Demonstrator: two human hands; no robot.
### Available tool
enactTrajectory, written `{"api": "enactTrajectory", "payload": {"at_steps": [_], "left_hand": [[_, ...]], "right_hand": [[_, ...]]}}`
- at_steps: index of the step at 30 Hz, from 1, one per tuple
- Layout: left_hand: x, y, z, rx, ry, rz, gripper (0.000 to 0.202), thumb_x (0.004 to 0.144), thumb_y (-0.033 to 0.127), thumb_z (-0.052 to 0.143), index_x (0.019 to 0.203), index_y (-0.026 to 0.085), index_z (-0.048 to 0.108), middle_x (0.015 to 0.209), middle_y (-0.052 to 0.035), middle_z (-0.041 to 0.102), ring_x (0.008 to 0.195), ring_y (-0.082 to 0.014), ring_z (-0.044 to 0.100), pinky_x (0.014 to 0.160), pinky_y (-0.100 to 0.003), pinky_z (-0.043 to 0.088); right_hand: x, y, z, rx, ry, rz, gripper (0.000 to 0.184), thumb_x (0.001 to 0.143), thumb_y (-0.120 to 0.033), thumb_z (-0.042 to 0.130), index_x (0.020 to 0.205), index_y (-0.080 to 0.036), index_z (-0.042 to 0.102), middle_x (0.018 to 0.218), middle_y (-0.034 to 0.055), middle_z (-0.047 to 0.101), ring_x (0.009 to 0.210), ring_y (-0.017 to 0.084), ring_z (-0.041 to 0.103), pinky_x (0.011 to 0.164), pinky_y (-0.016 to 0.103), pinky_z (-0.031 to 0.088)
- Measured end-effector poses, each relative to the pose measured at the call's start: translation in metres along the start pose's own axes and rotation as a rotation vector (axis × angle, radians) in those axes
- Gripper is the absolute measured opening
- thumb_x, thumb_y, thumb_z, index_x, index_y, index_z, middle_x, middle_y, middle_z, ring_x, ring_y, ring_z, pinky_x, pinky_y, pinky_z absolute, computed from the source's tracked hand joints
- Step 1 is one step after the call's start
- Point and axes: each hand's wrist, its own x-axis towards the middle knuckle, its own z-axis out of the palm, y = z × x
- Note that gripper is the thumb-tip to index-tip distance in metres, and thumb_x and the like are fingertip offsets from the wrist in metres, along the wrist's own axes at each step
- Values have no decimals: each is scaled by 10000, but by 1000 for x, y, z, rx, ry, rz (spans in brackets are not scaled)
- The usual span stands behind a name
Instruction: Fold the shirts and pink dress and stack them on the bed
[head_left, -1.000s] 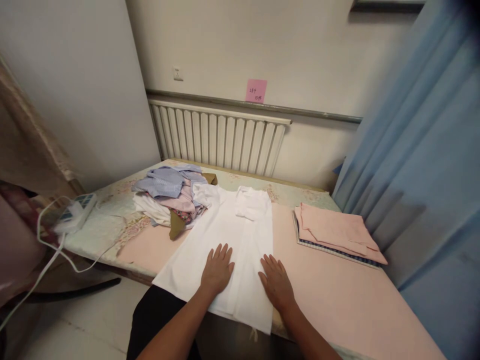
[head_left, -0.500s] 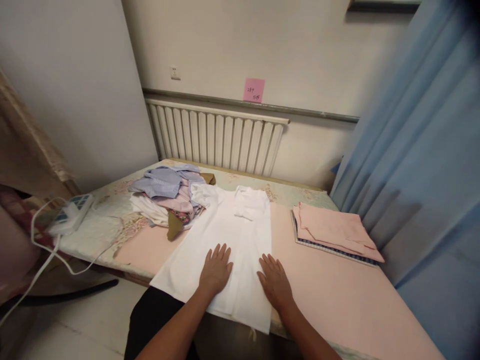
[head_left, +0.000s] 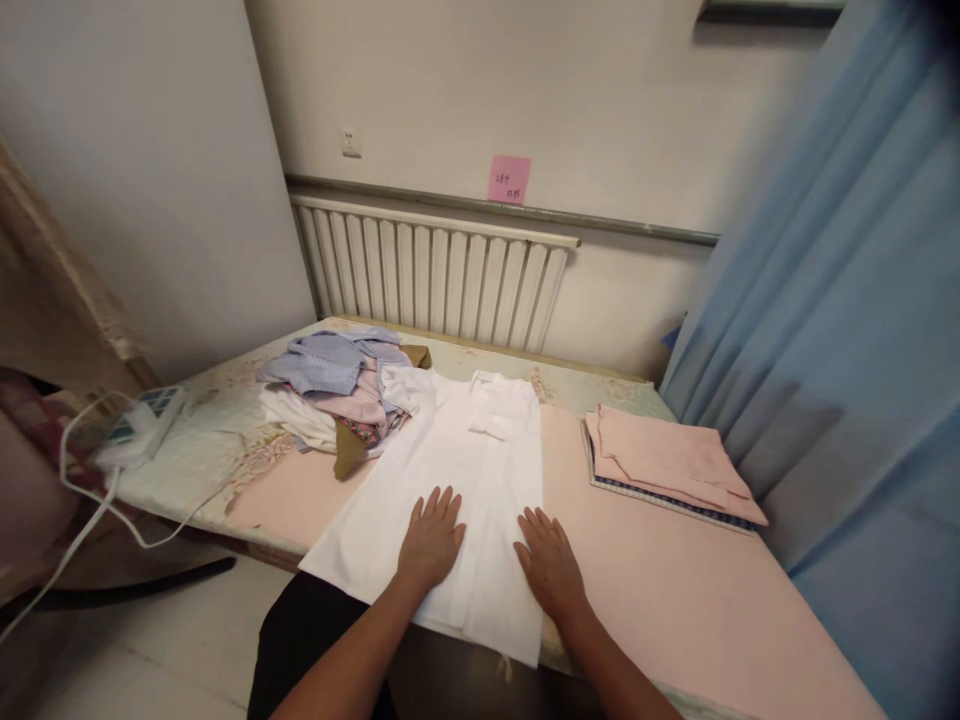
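Observation:
A white garment, which looks like a shirt (head_left: 450,460), lies spread on the table with its right side folded inward and a sleeve turned over near the top. Its lower hem hangs slightly over the front edge. My left hand (head_left: 433,540) rests flat on the lower middle of the shirt, fingers stretched out. Lying on the shirt's right folded edge is my right hand (head_left: 551,562), palm down, fingers extended. Neither hand grips the cloth.
A heap of crumpled clothes (head_left: 334,385) sits at the back left, touching the shirt's sleeve. To the right lies a stack of folded garments (head_left: 667,460), pink on top. A power strip (head_left: 146,430) with a white cable occupies the left end. Behind stands a radiator (head_left: 442,270); a blue curtain (head_left: 847,350) hangs right.

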Motion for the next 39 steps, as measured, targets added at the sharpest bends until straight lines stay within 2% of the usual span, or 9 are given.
{"api": "enactTrajectory", "payload": {"at_steps": [11,27,32,36,39], "left_hand": [[0,-1,1,-4,-5,1,513,926,381,314,1416,244,376,1509,-41,345,1409,-247,245,1133,-489,199],[-2,-5,2,-10,-34,-13,526,922,381,314,1428,247,362,1517,-31,325,1413,-248,233,1135,-496,193],[-7,-29,-4,50,-30,-80,533,921,397,304,1429,246,361,1518,-40,323,1413,-266,231,1126,-510,194],[-10,-64,-14,85,-49,-150,529,917,402,301,1413,240,386,1510,-58,340,1407,-280,241,1113,-517,204],[-14,-90,-28,123,-23,-257,513,905,359,321,1380,191,420,1493,-110,366,1396,-293,255,1100,-512,217]], "right_hand": [[0,0,1,14,24,-1,400,958,-315,386,1306,-180,528,1388,77,500,1335,246,388,1103,450,275],[-1,1,0,13,-11,1,411,967,-327,357,1313,-182,524,1398,60,488,1339,250,381,1107,455,275],[-1,2,3,13,3,-2,413,967,-340,364,1312,-181,525,1391,61,496,1333,256,390,1105,458,282],[-1,3,5,21,-1,-3,414,963,-356,371,1312,-197,528,1390,56,497,1328,253,399,1100,457,296],[-1,3,7,23,5,-5,414,962,-359,369,1311,-207,531,1387,53,499,1326,256,402,1096,459,301]]}}
